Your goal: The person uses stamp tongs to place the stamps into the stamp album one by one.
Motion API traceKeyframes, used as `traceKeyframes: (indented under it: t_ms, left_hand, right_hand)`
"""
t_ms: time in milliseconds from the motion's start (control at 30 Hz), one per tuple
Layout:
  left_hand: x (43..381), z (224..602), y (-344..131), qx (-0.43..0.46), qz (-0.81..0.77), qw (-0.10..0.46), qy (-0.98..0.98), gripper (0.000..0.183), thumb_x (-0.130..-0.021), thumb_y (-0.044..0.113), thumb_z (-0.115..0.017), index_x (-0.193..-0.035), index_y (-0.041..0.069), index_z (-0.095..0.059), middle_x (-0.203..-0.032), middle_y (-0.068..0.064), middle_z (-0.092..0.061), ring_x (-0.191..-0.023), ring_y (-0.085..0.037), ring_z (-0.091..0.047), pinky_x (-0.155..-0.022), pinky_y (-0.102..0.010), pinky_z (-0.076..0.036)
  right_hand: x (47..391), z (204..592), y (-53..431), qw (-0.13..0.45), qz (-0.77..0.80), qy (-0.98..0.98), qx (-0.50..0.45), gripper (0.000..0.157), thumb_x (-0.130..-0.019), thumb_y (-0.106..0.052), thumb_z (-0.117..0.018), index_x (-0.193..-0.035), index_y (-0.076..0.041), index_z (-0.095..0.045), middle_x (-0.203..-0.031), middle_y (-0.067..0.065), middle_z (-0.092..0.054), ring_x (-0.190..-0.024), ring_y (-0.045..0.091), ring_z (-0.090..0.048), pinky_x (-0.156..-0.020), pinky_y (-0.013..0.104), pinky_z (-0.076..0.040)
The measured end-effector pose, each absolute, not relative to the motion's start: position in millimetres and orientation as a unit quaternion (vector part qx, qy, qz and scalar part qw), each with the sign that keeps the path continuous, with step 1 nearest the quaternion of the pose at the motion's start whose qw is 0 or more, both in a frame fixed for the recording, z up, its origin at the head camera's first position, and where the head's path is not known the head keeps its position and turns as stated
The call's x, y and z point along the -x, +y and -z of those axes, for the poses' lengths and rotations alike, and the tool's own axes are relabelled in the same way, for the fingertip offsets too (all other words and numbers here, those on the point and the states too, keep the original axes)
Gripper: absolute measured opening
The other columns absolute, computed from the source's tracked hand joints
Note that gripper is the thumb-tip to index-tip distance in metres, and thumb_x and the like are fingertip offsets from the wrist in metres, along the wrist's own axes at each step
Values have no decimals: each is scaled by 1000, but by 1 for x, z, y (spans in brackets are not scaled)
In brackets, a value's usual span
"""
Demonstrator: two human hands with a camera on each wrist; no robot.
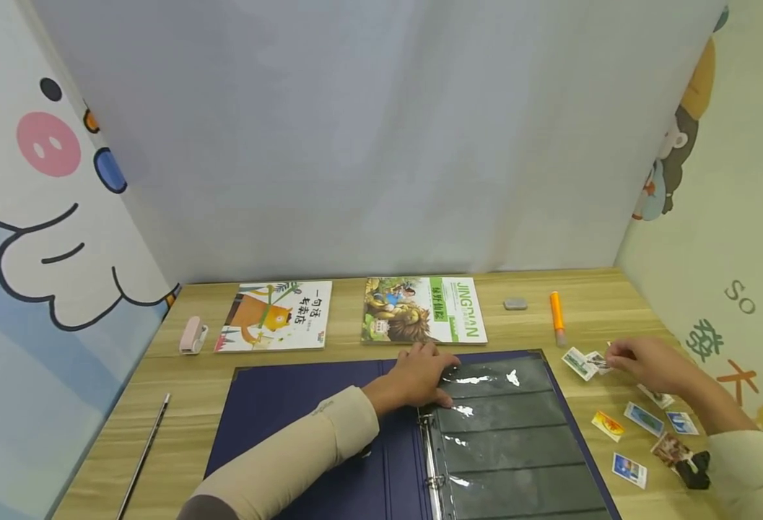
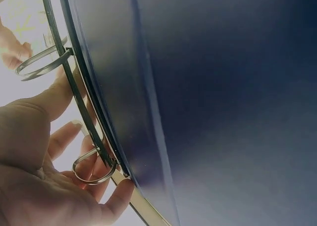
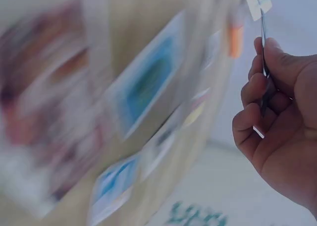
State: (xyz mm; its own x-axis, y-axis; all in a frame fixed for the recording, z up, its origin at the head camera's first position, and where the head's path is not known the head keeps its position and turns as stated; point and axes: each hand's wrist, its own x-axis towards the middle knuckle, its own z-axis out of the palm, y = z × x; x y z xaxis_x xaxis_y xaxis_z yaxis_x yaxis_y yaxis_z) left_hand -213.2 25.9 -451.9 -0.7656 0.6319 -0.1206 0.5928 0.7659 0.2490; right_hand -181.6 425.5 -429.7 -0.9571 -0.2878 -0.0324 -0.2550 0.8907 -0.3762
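Note:
An open dark blue ring album lies in front of me, with a black page of clear pockets on its right side. My left hand rests at the page's upper inner corner, fingers spread. In the left wrist view, its fingers show behind the metal rings. Off the album's right edge, my right hand pinches slim metal tweezers. A small stamp with a green print is at their tip. Beside it on the table lies another green-and-white stamp.
Several loose stamps, including an orange one and a blue one, lie right of the album near a small black object. Behind stand out two picture books, a grey eraser and an orange marker. Left are a pink stapler and a thin dark rod.

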Motion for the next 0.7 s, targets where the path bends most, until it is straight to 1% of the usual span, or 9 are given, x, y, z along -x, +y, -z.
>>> traceKeyframes:
  t_ms: [133, 200, 367, 467, 700]
  left_hand:
    - [212, 451, 25, -328, -98, 98, 935, 71, -74, 50, -76, -137, 33, -49, -129, -4, -52, -120, -24, -46, -93, -44, -39]
    - [212, 451, 25, -327, -100, 96, 935, 70, -74, 50, -76, -137, 32, -49, -129, -4, -52, -120, -24, -46, -93, -44, -39]
    - [212, 453, 25, -325, -101, 90, 936, 69, -74, 49, -76, -136, 33, -50, -129, -4, -52, -120, -23, -46, -94, -45, -39]
    - [213, 454, 25, -325, -97, 86, 937, 68, -74, 49, -77, -135, 33, -51, -129, -3, -52, -120, -24, -46, -93, -45, -40]
    - [213, 457, 26, -328, -88, 74, 938, 67, -72, 50, -78, -131, 34, -52, -125, -2, -53, -115, -24, -49, -87, -42, -41]
  right_hand:
    - [196, 417, 397, 36, 193, 967, 165, 13, -96, -12, -55, -86, -7, -62, -67, -3, -51, -57, 1, -37, -55, 23, -34]
    - [205, 413, 380, 27, 188, 965, 181, 13, -96, -12, -56, -85, -8, -63, -67, -4, -52, -57, 2, -38, -57, 23, -35]
    - [229, 413, 339, 1, 177, 960, 218, 9, -92, -10, -61, -85, -10, -66, -73, -1, -62, -63, 4, -44, -61, 26, -39]
    - [243, 418, 315, 1, 173, 955, 242, 9, -91, -9, -62, -83, -9, -67, -73, -1, -64, -64, 5, -45, -62, 27, -41]
    - [259, 431, 272, 20, 153, 941, 303, 14, -86, -7, -65, -74, -13, -65, -68, -8, -59, -63, 5, -47, -62, 26, -41]
